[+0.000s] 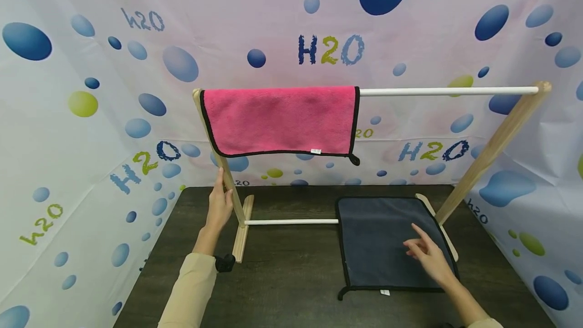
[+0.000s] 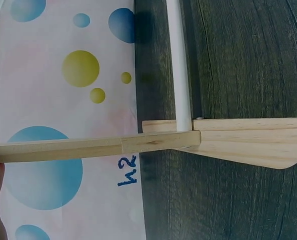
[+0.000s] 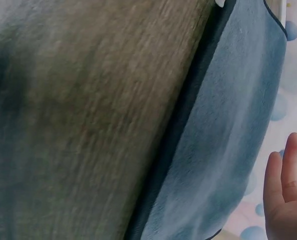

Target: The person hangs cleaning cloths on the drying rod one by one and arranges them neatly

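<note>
A wooden rack with two white rods stands on the table. My left hand (image 1: 220,207) touches the rack's left post (image 1: 231,191), fingers reaching up along it; the left wrist view shows a fingertip against this wooden post (image 2: 88,149). A pink towel (image 1: 280,123) with black edging hangs over the left part of the upper rod (image 1: 432,91). The dark grey-blue towel (image 1: 382,247) covers the right part of the lower rod (image 1: 291,222). Over that towel is my right hand (image 1: 428,254), holding nothing, index finger extended. In the right wrist view, the hand (image 3: 288,200) appears beside the towel (image 3: 223,110).
The right post (image 1: 492,158) leans outward at the rack's other end. Wooden feet, such as the left foot (image 1: 240,249), rest on the dark wood-grain table (image 1: 282,272). Behind hangs a white curtain (image 1: 227,9) printed with bubbles and "H2O". A dark band (image 1: 225,263) circles the left wrist.
</note>
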Demonstrator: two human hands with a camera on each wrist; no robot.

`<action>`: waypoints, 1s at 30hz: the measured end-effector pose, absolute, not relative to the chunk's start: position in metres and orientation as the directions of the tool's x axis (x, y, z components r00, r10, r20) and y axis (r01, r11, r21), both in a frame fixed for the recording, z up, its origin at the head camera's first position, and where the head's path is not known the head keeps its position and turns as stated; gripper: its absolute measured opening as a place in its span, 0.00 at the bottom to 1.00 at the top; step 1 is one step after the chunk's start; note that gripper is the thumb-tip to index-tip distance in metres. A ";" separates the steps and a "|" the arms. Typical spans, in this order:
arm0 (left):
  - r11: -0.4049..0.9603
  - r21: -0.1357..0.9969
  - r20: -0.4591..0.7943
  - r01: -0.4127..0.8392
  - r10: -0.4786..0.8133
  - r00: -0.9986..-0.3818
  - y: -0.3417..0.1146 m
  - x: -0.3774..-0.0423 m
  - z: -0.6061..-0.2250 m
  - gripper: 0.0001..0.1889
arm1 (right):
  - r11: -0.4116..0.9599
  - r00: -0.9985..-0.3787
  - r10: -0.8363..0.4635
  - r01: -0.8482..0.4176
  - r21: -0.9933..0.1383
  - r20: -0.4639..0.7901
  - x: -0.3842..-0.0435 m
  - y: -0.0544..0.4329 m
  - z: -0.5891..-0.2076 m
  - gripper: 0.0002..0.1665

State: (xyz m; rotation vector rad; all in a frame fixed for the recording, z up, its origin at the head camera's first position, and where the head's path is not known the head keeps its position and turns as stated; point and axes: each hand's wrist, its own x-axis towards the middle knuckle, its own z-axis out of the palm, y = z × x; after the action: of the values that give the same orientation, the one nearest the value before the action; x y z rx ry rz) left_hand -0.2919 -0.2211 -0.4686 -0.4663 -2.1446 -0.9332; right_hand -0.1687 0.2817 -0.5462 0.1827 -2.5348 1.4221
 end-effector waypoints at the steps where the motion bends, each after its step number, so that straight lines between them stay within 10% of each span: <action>1: 0.669 0.472 0.751 0.574 0.035 -0.659 -0.221 -0.292 -0.469 0.37 | 0.528 -0.967 0.009 -0.210 -0.823 0.253 -0.167 0.284 -0.547 0.31; 30: 0.686 0.463 0.744 0.561 0.043 -0.667 -0.221 -0.294 -0.471 0.42 | 0.630 -0.984 0.138 0.001 -0.777 0.111 -0.144 0.337 -0.564 0.32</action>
State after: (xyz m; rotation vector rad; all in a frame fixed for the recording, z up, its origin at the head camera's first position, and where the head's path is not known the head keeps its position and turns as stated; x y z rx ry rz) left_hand -0.2937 -0.2207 -0.4715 -0.4614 -2.1631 -0.9081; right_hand -0.1444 0.3368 -0.5645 -0.1151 -2.6892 1.2813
